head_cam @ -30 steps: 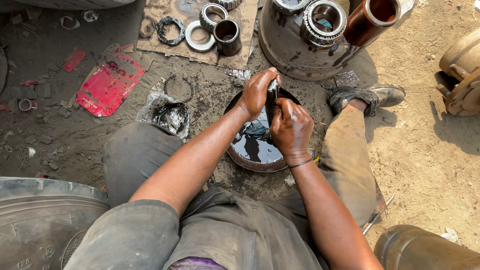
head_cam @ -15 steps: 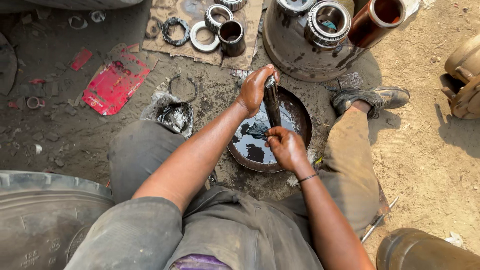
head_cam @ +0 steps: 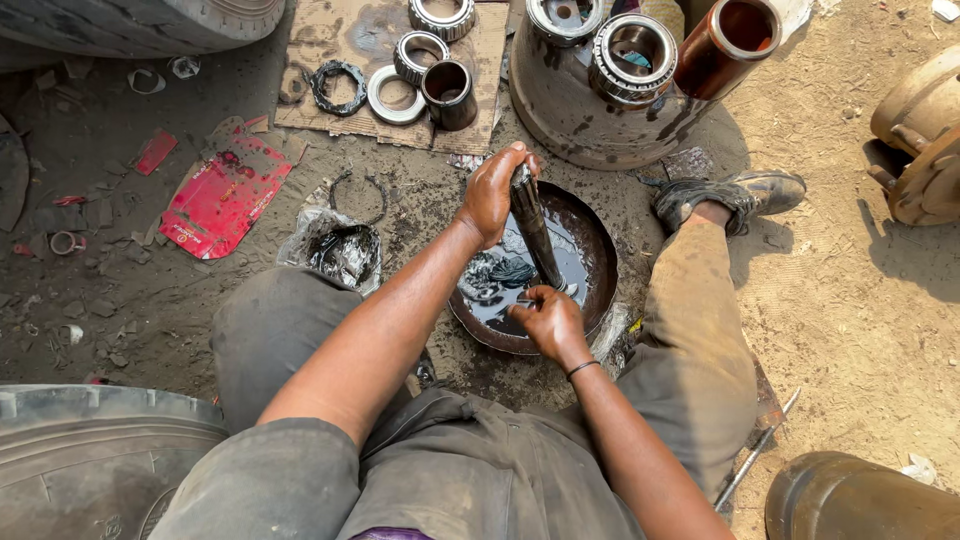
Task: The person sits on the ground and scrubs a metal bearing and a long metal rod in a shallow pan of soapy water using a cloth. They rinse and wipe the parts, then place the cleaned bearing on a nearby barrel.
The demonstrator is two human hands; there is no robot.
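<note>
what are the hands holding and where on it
Both grip a dark metal shaft standing tilted in the oily pan: the left hand at its top end, the right hand at its bottom end.

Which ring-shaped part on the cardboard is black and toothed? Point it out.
The black toothed ring at the cardboard's left end; the others beside it are shiny metal bearings.

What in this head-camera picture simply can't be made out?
- Lower end of the metal shaft: sunk in black oil in the round pan, behind the right hand.
- Top of the shaft: wrapped by the left hand.
- Pan bottom: hidden under the oil.
- Tyre: cut off by the picture's edge.
</note>
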